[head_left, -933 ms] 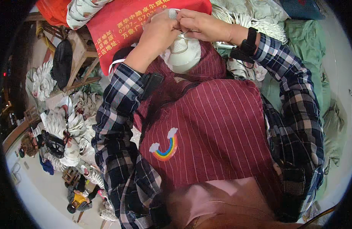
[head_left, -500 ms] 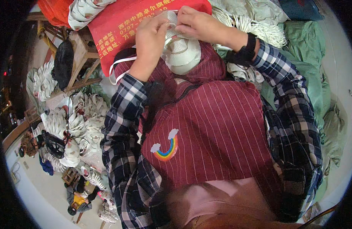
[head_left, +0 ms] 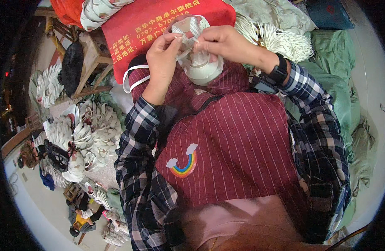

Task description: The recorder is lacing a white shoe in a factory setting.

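A white mesh shoe upper (head_left: 199, 74) rests over my lap at the top middle, its rounded, paler end toward me. My left hand (head_left: 162, 56) is closed at its left side, thumb and finger pinching what looks like a thin white shoelace. On the other side my right hand (head_left: 226, 44) is closed in a pinch too, a bit of white lace showing at its fingertips; the other fingers lie against the upper. The lace's path between the hands is too small to make out. A loop of flat white lace (head_left: 126, 81) hangs left of my left wrist.
A red bag (head_left: 125, 31) with yellow print lies beneath the work. White laces (head_left: 280, 42) lie bundled at upper right beside green sacks (head_left: 332, 54). To my left are a wooden stool (head_left: 92, 58) and piles of white shoe parts (head_left: 96, 125). A person (head_left: 81, 217) sits at lower left.
My hands have moved slightly toward me and apart. More of the shoe upper's far end now shows between them. The view has shifted a little.
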### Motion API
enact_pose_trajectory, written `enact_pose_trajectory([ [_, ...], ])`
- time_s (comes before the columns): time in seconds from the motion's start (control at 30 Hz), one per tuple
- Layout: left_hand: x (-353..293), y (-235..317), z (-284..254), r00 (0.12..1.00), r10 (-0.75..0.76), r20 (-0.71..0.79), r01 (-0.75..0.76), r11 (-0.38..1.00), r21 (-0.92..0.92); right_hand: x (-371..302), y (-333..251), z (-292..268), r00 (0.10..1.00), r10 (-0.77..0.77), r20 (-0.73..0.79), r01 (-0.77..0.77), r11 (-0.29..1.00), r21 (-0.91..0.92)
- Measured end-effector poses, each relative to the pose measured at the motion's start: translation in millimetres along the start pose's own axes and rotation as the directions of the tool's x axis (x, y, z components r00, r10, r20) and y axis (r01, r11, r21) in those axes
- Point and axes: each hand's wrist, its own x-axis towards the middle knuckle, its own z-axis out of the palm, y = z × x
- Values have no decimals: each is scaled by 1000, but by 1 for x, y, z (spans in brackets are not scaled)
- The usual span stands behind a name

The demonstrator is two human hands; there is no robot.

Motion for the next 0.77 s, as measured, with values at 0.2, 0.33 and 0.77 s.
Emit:
enact_pose_trajectory([
  [0.2, -1, 4, 7, 996, -85, 13, 86, 979, -186, 28, 25, 18, 980, -12, -199, -5, 996, -85],
  [0.33, -11, 8, 6, 994, -107, -8, 101, 961, -256, 32, 21, 23, 989, 50, -137, -62, 994, -85],
  [0.77, -63, -11, 2, 834, 208, 511, -478, 736, 479, 30, -2, 19, 925, -378, 32, 319, 730, -605],
])
